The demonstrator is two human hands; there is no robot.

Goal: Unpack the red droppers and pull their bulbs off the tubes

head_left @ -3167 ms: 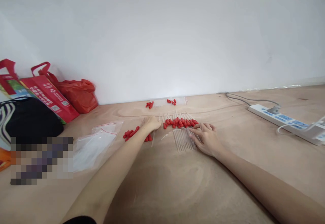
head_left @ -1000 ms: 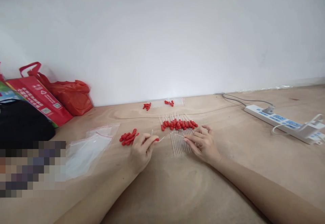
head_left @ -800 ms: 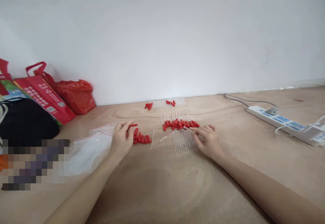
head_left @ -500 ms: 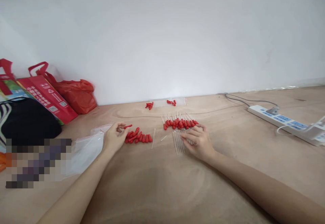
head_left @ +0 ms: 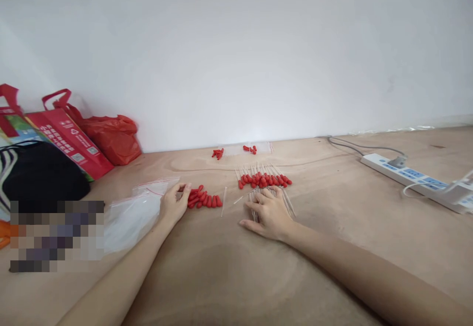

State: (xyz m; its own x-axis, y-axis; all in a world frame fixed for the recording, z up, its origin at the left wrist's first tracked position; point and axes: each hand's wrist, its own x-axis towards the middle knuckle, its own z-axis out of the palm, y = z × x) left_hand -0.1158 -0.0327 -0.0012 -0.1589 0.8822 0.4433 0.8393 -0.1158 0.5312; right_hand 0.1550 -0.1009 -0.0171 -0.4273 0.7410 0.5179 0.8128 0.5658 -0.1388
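At the left end of a pile of small red club-shaped pieces (head_left: 209, 201), my left hand (head_left: 173, 205) rests with its thumb and fingers closed together. Whatever is between those fingertips is hidden. My right hand (head_left: 271, 215) lies palm down, fingers spread, over a bunch of thin pale sticks (head_left: 289, 202) and partly covers them. Just beyond its fingertips runs a row of red-tipped sticks (head_left: 262, 180), their bare ends pointing to the wall. A single pale stick (head_left: 223, 201) lies between the two groups, and a shorter one (head_left: 238, 200) is beside it.
Clear zip bags (head_left: 136, 217) lie left of my left hand. Near the wall are a small loose red heap (head_left: 218, 154) and a flat clear bag (head_left: 264, 147) with red pieces. Red bags (head_left: 116, 141) and a black bag (head_left: 44, 178) stand left; a power strip (head_left: 414, 174) lies right.
My left hand has moved slightly right against the red pile; the red piece seen at its fingertips is no longer distinct. My right hand has shifted left and nearer, spreading over the bare sticks.
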